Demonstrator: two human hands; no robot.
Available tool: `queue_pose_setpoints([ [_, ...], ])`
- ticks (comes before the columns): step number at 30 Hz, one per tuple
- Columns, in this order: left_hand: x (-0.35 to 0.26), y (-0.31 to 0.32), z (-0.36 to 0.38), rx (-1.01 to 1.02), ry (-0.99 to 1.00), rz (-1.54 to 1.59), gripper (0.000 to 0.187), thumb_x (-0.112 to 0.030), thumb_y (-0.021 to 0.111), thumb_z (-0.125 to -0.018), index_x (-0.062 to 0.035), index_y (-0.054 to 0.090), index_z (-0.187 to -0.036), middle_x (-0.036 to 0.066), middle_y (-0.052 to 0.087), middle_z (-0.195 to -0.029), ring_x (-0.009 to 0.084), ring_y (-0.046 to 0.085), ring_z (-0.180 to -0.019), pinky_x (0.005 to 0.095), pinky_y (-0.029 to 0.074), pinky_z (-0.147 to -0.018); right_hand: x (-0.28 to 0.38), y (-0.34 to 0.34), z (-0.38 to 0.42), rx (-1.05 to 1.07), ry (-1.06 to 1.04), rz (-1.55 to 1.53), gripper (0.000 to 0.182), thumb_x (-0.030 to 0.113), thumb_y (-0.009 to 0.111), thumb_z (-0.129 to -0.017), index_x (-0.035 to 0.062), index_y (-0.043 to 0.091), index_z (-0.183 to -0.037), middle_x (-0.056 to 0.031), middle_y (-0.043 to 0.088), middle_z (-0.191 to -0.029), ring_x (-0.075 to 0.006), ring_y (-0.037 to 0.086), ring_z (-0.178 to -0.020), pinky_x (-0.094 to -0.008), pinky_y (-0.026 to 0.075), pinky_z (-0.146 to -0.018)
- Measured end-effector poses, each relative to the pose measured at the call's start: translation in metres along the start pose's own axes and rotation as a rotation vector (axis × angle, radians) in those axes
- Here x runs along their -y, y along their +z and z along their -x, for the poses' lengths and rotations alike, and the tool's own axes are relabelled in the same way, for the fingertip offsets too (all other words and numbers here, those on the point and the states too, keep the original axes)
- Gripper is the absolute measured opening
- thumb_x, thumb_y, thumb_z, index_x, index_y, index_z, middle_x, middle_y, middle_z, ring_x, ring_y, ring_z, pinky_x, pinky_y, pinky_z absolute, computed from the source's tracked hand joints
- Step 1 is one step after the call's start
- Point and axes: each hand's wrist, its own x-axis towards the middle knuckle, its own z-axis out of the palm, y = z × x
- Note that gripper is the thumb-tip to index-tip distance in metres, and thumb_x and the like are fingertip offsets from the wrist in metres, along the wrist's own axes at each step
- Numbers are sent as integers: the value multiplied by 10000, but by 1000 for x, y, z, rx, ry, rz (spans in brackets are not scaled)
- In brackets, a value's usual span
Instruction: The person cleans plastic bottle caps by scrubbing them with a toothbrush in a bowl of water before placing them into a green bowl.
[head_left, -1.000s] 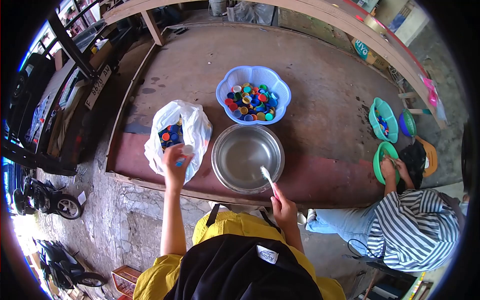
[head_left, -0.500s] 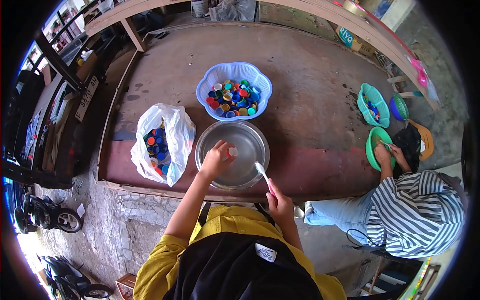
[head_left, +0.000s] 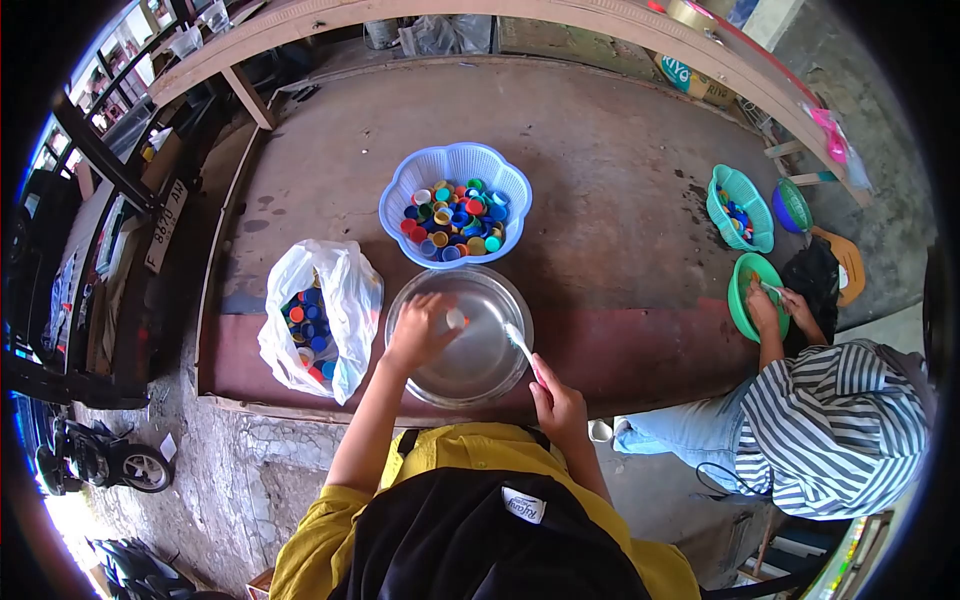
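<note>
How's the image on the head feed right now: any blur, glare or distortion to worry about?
Head view: the left hand and the cap by its fingers are blurred; the metal bowl shows bright reflections; the lower-left edge is washed out white; the wooden beam bows under wide-lens distortion, with black corners.

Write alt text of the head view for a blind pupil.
A person's left hand, a cap at its fingers, hovers over a metal bowl; the right hand holds a toothbrush. More caps lie in a blue basket and a white bag. At right, another person works at a green bowl.
</note>
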Motion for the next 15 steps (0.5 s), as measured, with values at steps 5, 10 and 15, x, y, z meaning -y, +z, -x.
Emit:
queue_pose_setpoints([
  [5,-9,0,26,203,-41,-116,637,-156,738,-652,-156,492,-1240,2,640,-965,242,566,-979,381,398,-861,1,2,-2,25,19,-3,422,115,553,-885,124,506,-1305,-150,638,-1094,-295,652,-919,-358,528,-731],
  [10,-5,12,28,239,-82,-155,827,-143,739,-630,-155,360,-1364,-13,659,-954,230,561,-998,392,379,-886,4,4,-2,74,62,-30,408,87,556,-879,65,515,-1284,-194,625,-1105,-297,642,-972,-336,517,-781],
  [15,-3,22,24,246,-74,-199,952,-149,756,-612,-129,266,-1428,-15,661,-928,222,560,-989,385,373,-894,8,-1,-6,93,99,-23,404,73,559,-874,38,520,-1275,-212,624,-1102,-298,639,-997,-327,512,-803],
])
